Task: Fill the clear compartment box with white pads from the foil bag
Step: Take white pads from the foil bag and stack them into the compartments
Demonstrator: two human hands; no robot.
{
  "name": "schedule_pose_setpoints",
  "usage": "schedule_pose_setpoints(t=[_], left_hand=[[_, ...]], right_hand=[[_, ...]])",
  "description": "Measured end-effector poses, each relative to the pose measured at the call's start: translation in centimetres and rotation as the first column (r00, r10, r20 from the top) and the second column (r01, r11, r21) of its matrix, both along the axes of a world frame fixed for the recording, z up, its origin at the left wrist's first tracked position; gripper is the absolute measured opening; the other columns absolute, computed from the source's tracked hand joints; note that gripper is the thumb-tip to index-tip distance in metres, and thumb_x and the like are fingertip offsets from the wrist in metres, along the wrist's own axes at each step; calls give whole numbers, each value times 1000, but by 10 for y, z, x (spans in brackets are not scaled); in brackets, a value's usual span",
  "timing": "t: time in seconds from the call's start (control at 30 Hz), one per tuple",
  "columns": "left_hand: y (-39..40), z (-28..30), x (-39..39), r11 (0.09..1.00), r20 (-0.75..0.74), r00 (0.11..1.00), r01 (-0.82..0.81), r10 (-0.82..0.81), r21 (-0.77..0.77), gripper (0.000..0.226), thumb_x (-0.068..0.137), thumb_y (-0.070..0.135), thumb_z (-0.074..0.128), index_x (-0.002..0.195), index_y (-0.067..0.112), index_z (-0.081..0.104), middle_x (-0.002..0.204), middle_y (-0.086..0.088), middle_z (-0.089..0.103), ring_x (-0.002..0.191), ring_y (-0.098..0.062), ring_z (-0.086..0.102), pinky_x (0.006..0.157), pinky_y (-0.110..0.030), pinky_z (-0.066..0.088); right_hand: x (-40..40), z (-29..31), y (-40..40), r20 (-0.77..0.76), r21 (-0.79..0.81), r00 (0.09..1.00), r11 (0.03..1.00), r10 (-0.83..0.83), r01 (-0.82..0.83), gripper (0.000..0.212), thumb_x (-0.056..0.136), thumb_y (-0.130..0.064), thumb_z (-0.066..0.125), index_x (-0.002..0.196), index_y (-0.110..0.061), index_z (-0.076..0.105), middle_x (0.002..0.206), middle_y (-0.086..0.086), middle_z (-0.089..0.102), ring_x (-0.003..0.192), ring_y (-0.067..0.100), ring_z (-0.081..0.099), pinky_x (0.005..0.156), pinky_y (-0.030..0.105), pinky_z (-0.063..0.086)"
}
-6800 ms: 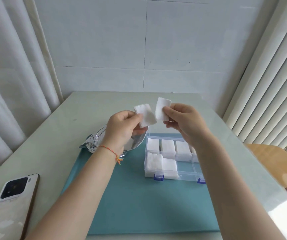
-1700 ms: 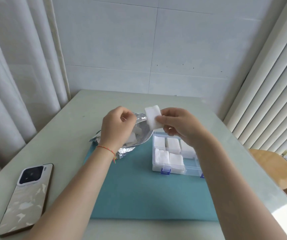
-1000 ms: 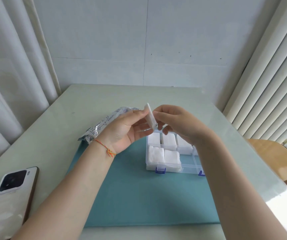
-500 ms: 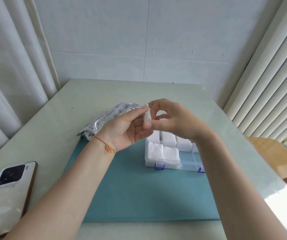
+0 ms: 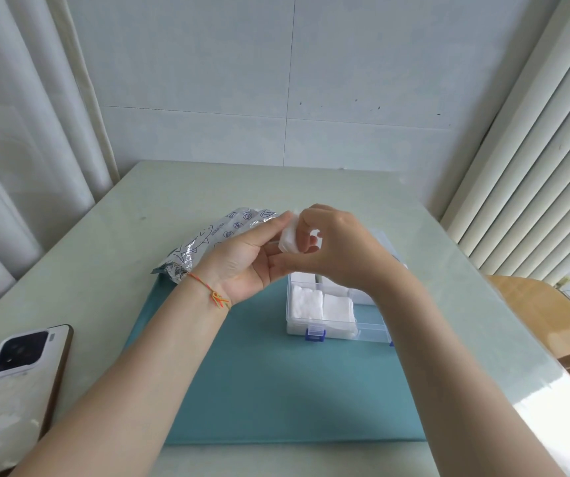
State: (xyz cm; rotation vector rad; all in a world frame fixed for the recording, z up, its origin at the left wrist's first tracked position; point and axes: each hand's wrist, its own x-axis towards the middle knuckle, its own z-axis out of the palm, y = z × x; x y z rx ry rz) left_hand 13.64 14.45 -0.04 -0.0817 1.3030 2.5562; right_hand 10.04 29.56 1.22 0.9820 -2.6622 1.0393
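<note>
Both hands meet above the far left corner of the clear compartment box (image 5: 369, 330). My left hand (image 5: 245, 259) and my right hand (image 5: 335, 249) pinch one white pad (image 5: 288, 239) between their fingertips. The pad is partly hidden by my right fingers. The box has blue latches and holds white pads (image 5: 323, 306) in its near left compartments; its far row is mostly covered by my right hand. The foil bag (image 5: 214, 237) lies flat on the table behind my left hand.
A teal mat (image 5: 276, 383) lies under the box on the pale green table (image 5: 104, 242). A phone (image 5: 11, 383) lies face down at the near left. Curtains hang at the left, blinds at the right, and a wooden seat (image 5: 545, 311) stands beyond the right edge.
My left hand let go of the foil bag, which now lies flat, and joined the right hand on the pad. My right fingers have closed further over the pad.
</note>
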Motion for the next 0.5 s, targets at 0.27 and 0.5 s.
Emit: schedule_pose_setpoints(t=[0.27, 0.5], left_hand=[[5, 4, 4, 998, -53, 998, 43, -46, -49, 20, 98, 19, 50, 92, 7, 65, 74, -2, 71, 69, -10, 71, 53, -19, 53], [6, 3, 3, 992, -69, 996, 54, -62, -115, 20, 98, 21, 51, 91, 9, 65, 69, 1, 70, 63, -9, 68, 57, -20, 55]], right_hand=[[2, 0, -2, -51, 49, 999, 999, 5, -3, 40, 67, -40, 84, 84, -12, 60, 87, -4, 54, 77, 15, 56, 72, 31, 49], [1, -1, -1, -96, 54, 995, 998, -14, 19, 39, 70, -37, 81, 83, -9, 57, 82, -3, 51, 72, 17, 50, 68, 31, 46]])
